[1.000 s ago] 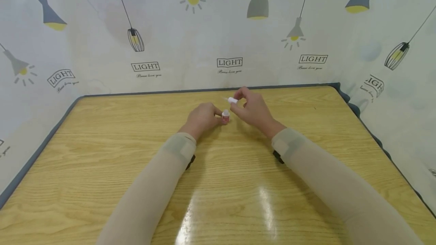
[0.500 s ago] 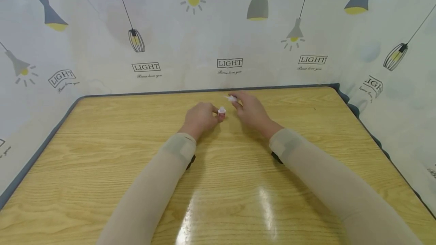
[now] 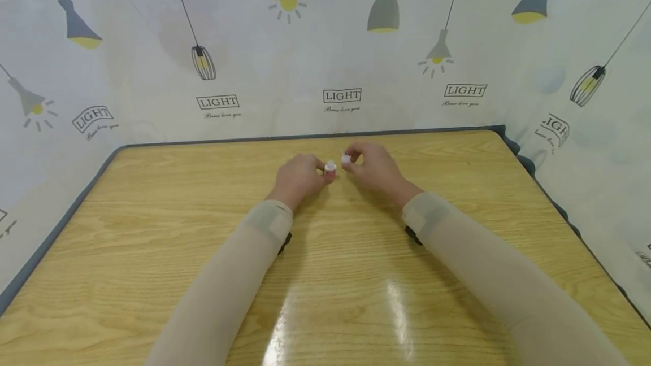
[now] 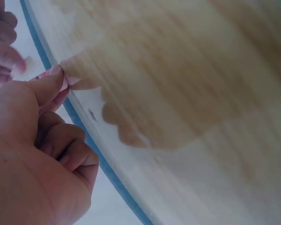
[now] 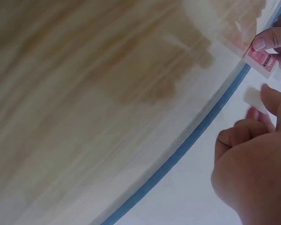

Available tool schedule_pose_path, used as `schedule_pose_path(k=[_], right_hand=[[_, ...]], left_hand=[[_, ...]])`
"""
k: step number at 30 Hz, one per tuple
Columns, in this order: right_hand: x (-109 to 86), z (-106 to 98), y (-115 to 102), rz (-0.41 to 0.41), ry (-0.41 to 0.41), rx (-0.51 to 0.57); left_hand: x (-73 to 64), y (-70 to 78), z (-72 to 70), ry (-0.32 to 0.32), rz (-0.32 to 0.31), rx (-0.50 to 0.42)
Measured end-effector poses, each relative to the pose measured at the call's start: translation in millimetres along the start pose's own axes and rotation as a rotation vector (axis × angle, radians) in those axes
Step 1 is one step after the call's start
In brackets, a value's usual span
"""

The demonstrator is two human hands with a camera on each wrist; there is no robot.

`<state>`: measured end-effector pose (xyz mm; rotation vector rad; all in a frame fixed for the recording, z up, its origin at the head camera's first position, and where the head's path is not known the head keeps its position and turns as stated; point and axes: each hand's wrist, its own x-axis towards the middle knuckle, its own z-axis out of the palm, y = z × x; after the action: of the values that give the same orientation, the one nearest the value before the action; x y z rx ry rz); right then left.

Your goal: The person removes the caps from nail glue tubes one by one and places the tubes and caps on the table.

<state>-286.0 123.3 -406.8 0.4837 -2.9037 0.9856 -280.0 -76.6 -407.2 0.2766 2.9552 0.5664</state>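
Observation:
A small bottle with a pink-red label and a white neck stands upright at the far middle of the table. My left hand pinches it between thumb and fingers from the left. Just right of the bottle, my right hand pinches a white cap with a thin stem that points upward. The cap is apart from the bottle neck. In the right wrist view the bottle's printed label shows beside the left thumb, and the cap looks blurred. My left fingers hide most of the bottle in the left wrist view.
The wood-grain table has a shiny surface and a dark blue edge. Close behind its far edge hangs a pale backdrop printed with lamps, which also runs along both sides.
My right hand has brought the cap lower and turned it, so its stem points up rather than left. The bottle has shifted slightly left in my left hand.

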Motion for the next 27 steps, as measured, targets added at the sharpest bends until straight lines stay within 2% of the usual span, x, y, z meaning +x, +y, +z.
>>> schedule_pose_path(k=[10, 17, 27], right_hand=[[-2.0, -1.3, 0.7, 0.024, -0.064, 0.026], [-3.8, -1.3, 1.7, 0.054, -0.095, 0.045], [-3.2, -0.5, 3.5, 0.07, -0.121, 0.057]], left_hand=[[0.9, 0.1, -1.1, -0.022, -0.045, -0.036], [0.8, 1.9, 0.1, -0.027, -0.024, -0.045], [-0.3, 1.1, 0.2, -0.044, -0.044, -0.083]])
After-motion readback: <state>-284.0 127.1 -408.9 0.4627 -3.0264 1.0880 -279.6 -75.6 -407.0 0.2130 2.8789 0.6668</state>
